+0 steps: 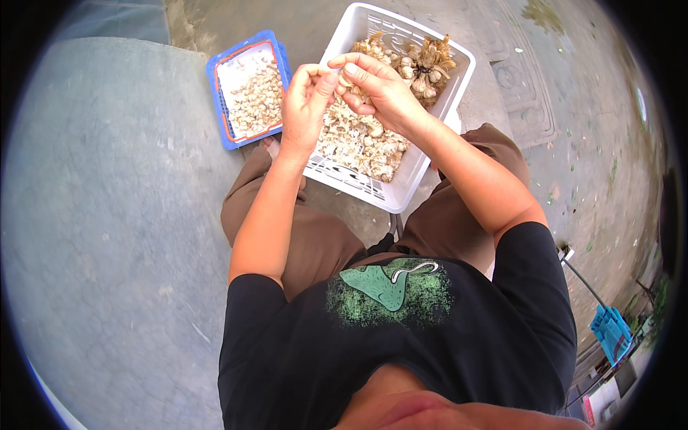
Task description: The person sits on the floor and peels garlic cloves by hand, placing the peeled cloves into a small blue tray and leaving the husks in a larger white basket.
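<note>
My right hand [379,88] holds a partly broken garlic bulb [346,86] in its curled fingers, with the thumb over the top. At the bulb's left edge, my left hand [307,105] pinches it with thumb and fingertips; just what lies between those tips is partly hidden. Both hands are above a white plastic basket [395,201]. Loose garlic skins [365,148] fill its near part. Whole garlic bulbs with dry stalks [424,75], some tied in a bunch, lie at its far end. Left of it, a blue plastic basket [216,97] with a white lining contains separated garlic cloves [258,102].
My knees in brown trousers [317,236] flank the white basket on the concrete floor [118,188]. A metal leg [396,226] shows under the basket's near edge. A long-handled blue dustpan [611,333] stands at the far right. Scattered leaves lie on the ground there.
</note>
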### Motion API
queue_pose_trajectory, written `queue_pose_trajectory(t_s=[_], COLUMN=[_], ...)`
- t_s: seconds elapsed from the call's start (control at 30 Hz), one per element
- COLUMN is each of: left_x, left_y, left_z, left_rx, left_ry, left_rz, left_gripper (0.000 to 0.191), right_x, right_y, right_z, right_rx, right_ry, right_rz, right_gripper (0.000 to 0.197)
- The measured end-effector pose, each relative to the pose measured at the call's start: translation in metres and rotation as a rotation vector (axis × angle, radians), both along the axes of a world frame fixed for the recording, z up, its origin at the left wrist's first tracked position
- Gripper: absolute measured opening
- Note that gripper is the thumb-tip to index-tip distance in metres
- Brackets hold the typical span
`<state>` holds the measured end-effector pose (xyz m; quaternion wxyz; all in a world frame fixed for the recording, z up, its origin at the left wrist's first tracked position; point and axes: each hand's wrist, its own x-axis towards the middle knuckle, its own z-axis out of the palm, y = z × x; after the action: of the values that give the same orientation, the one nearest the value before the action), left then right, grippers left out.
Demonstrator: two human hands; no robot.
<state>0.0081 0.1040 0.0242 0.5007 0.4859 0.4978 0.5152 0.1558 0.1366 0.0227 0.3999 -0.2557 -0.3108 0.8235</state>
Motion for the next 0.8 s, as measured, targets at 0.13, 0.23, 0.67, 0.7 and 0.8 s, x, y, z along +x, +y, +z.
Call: queue_pose_trajectory(t_s=[0.13,0.23,0.67,0.7,0.8], left_x=[-0.002,-0.005,-0.005,-0.005,-0.008], left_y=[0.004,0.003,-0.004,-0.004,-0.002], left_z=[-0.005,-0.006,-0.008,-0.008,-0.005], left_rx=[-0.05,-0.061,-0.016,0.02,0.134], left_ry=[0.014,0.055,-0.069,-0.107,0.202], left_rz=[-0.006,-0.014,0.037,0.091,0.025], left_gripper=[0.015,0.012,0.006,0.006,0.016], right_x=[-0.005,-0.01,-0.015,-0.016,-0.025], right_y=[-0.003,-0.004,0.005,0.007,0.005], right_z=[-0.008,-0.009,-0.023,-0.024,-0.022], right_rx=[0.156,0.18,-0.107,-0.153,-0.266], right_ry=[-0.144,-0.283,-0.033,0.031,0.098], right_rz=[-0.019,-0.053,-0.032,-0.003,-0.015], right_gripper=[0.02,0.019,0.028,0.031,0.035])
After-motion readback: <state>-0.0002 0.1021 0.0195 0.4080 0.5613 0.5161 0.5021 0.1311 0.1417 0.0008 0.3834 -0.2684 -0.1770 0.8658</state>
